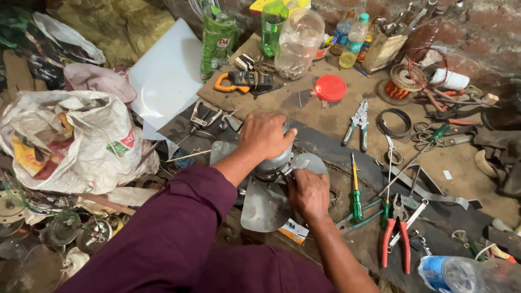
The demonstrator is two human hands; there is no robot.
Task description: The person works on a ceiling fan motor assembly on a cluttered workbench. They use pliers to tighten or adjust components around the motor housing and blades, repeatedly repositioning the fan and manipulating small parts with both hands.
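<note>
Cluttered surface is carrying a clear jar, contents unclear; left hand is gripping the fan motor, right hand pinching its blade hub.

Red-handled pliers, green screwdriver, red lid, clear plastic jar, copper wire spool, white sack.

Soft, even light is falling from above, keeping the centre of the frame bright while the upper left and lower left corners are sinking into dimness. Shadows are lying short and faint. Glare is showing on the white sheet. Edges are bending slightly and softening.
</note>
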